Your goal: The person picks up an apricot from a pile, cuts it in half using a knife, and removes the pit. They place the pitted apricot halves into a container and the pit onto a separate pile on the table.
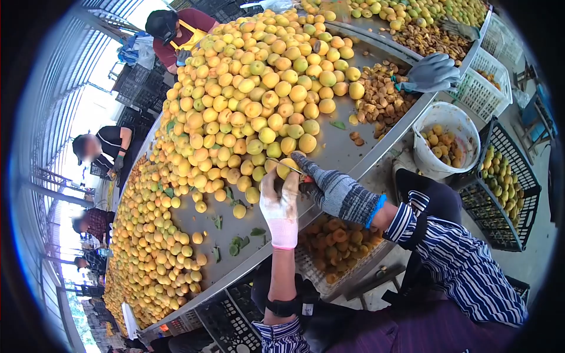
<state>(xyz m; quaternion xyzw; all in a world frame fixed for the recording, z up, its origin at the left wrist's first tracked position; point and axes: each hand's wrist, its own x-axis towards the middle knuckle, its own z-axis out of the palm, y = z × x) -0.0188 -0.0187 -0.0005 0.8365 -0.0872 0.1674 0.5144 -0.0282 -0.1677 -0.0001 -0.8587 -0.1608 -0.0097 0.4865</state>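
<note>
My left hand (279,203), in a white glove with stained fingers, holds a yellow apricot (286,169) at the edge of the big fruit pile (235,112). Right beside it, my right hand (336,189), in a grey knitted glove with a blue cuff, is closed around the red handle of a small knife (307,179). The thin blade lies against the apricot. Both hands are over the metal table (347,144).
Brown pits (382,97) lie beyond my right hand. Grey gloves (432,73) rest on the table rim. A white bucket (421,126) and a black crate (524,229) stand right; halved fruit fills a basket (318,281) below. Co-workers stand across the table.
</note>
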